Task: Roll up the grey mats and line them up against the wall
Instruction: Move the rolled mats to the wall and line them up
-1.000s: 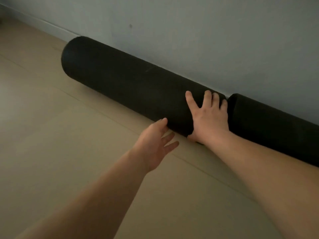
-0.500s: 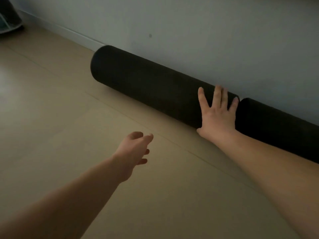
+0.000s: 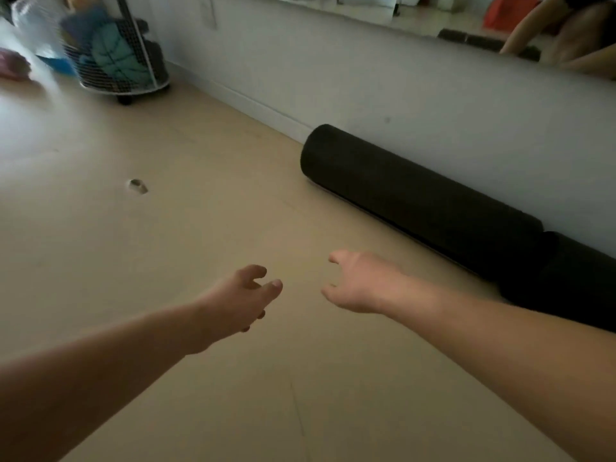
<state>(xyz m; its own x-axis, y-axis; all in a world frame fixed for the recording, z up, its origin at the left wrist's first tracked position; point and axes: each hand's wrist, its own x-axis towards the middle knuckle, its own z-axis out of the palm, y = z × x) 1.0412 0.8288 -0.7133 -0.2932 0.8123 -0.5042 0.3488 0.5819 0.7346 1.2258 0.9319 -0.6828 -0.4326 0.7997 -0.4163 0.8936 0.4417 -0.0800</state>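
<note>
**A:** Far to your left, a white wire basket (image 3: 140, 86) on castors stands close to the wall (image 3: 366, 81). There is a teal ball (image 3: 113, 58) inside it. That corner is blurred, so you cannot make out the rest of its load.

**B:** Nearer to you, a small pale scuff (image 3: 137, 186) marks the tan floor (image 3: 166, 235), well apart from everything else.

**A:** Your left hand (image 3: 240, 296) hangs over bare floor with the arm stretched forward. Its fingers are loosely curled and its thumb is near the fingertips. It holds nothing.

**B:** Your right hand (image 3: 358, 283) is just beside the left one, with a gap between them, and it is also above the floor. Its fingers droop in a relaxed curl and its thumb sticks out. It is empty and touches neither roll.

**A:** To the right of your hands lies the first rolled mat (image 3: 416, 195), a dark cylinder on the floor. It runs along the foot of the wall, with its round left end facing the basket.

**B:** The second rolled mat (image 3: 573, 278) follows it end to end. The two ends appear to meet, and the second roll also lies tight along the wall and runs out of view on your right.

**A:** Above them, at the top right, a mirror (image 3: 433, 15) is set in the wall. It shows a dim reflection of the rolls and of your arm.
</note>
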